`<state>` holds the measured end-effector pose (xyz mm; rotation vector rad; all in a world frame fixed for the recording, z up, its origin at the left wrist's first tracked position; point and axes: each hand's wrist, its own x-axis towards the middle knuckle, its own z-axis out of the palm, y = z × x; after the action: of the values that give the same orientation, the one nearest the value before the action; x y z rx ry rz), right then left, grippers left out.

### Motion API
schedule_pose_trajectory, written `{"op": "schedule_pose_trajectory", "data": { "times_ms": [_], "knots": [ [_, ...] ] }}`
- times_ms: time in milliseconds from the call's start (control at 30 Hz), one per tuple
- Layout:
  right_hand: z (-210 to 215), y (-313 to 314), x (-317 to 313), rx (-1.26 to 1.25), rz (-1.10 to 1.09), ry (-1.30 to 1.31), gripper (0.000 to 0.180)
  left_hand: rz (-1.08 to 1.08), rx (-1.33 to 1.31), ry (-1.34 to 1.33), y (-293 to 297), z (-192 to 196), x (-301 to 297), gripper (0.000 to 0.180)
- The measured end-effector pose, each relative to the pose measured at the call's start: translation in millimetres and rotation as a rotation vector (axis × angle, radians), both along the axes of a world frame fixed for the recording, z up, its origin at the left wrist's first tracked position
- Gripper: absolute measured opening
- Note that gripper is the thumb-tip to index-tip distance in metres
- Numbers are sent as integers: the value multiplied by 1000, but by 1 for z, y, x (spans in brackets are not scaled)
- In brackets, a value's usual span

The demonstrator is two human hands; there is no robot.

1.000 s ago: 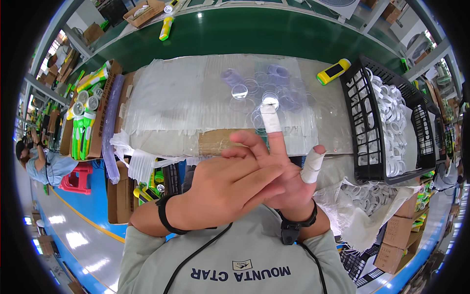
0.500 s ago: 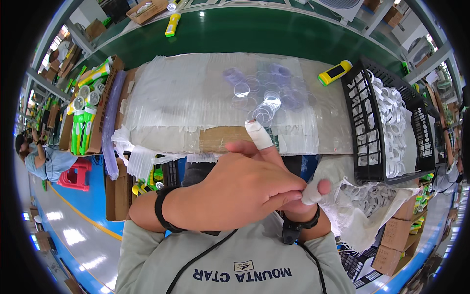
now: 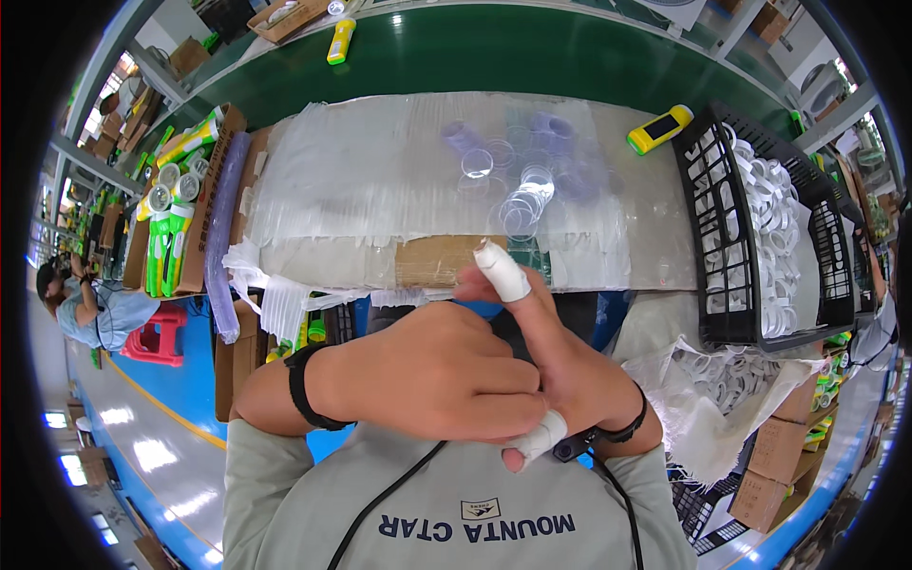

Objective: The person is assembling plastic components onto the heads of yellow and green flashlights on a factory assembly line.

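Note:
My two hands are together over my lap, in front of the table's near edge. My left hand (image 3: pixel 432 375) lies across my right hand (image 3: pixel 570 375), its fingers curled and pressed against it. From the right hand a finger wrapped in white tape (image 3: pixel 503 271) stretches up; behind it shows part of a bare finger, the others being hidden. Below the left hand a second taped digit (image 3: pixel 537 439) sticks out, and I cannot tell whose it is. On the film-covered board (image 3: pixel 332 180) ahead lie several clear round discs (image 3: pixel 521 204) and purplish film-wrapped pieces (image 3: pixel 551 133).
At the right stands a black crate (image 3: pixel 727 323) of white rings (image 3: pixel 774 223); a white sack (image 3: pixel 703 399) holds more below. A yellow flashlight (image 3: pixel 660 130) lies by the crate. Left, a cardboard box (image 3: pixel 204 242) holds green-white flashlights. A person (image 3: pixel 90 304) is far left, near a red stool (image 3: pixel 157 337).
My hands have shifted against each other, baring more of the right hand. The lower taped digit went from beside the right wrist to beneath the left hand. The view has tilted slightly.

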<state>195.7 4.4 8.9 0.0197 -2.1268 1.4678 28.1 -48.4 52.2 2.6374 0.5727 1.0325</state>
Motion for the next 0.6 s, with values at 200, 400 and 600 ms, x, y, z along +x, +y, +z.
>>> {"op": "schedule_pose_trajectory", "data": {
  "times_ms": [200, 400, 600],
  "knots": [
    [17, -6, 9, 180, -49, -174, 129, 111, 24, -164, -2, -4, -27, 15],
    [8, -13, 9, 366, -422, -21, 113, 251, -314, 14, -10, 20, -25, 22],
    [-2, -13, -1, 346, -502, 372, 75, -23, -879, -137, -14, 2, -11, 22]
  ]
}}
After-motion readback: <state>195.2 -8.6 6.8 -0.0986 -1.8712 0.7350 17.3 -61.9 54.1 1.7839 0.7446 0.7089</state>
